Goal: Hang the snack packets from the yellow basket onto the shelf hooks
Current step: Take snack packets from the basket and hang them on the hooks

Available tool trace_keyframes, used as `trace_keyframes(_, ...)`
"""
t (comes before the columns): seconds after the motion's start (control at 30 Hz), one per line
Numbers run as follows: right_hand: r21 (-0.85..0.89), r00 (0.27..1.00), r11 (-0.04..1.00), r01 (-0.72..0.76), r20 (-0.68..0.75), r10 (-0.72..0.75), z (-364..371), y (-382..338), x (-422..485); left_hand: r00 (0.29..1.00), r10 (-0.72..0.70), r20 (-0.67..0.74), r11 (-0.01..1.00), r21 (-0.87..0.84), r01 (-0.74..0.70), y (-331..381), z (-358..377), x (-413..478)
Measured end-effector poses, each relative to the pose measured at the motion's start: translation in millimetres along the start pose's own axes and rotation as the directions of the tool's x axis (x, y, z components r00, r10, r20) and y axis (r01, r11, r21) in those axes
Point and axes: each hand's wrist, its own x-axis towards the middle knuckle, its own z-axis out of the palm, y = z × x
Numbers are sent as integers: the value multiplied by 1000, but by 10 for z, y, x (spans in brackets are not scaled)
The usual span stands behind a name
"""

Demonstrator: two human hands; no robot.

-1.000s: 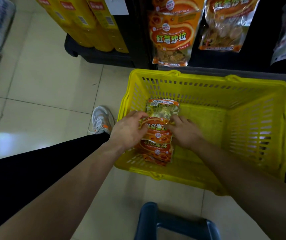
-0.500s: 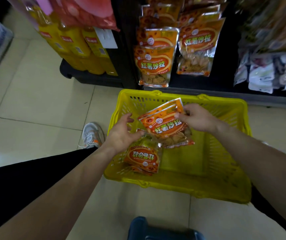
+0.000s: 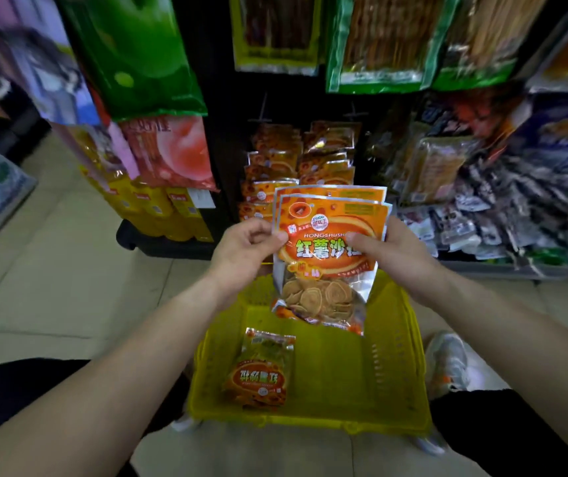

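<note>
Beige tile floor (image 3: pixel 52 270) is lying below the fingers and a dark shop shelf (image 3: pixel 220 132) is standing past them. Left hand (image 3: pixel 241 256) is pinching the left edge of a stack of orange snack packets (image 3: pixel 330 249). Right hand (image 3: pixel 392 253) is gripping the right edge, thumb on front. The stack is hanging upright over the yellow basket (image 3: pixel 396 373). One more packet (image 3: pixel 262 370) is lying flat inside, below the left fingers. Hooked packets (image 3: pixel 330 156) are hanging just beyond the fingertips, lower rows hidden by the stack.

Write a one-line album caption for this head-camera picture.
Left hand and right hand hold orange snack packets above the yellow basket, one packet lying inside, facing the shelf hooks.
</note>
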Motion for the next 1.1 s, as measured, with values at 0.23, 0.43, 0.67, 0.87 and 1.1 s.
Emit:
trace_keyframes(0.23,62,982,997,37,-188,-24,-2,-173,-40,999,-17,-47,994,-111,11,170,-96,-67)
trace_keyframes(0.43,61,969,996,57,-245,-41,11,-143,179,995,-73,-64,965,-258,54,120,-38,90)
trace_keyframes(0.67,-13,902,989,148,-408,-140,-224,-175,486,995,-24,-99,974,-225,1,150,-180,384)
trace_keyframes(0.87,71,939,990,125,-330,-95,-258,-175,606,996,-48,-80,968,-250,27,142,-234,515)
trace_keyframes(1.1,111,941,993,38,-337,2,72,-94,613,999,-32,-39,979,-200,24,87,-39,439)
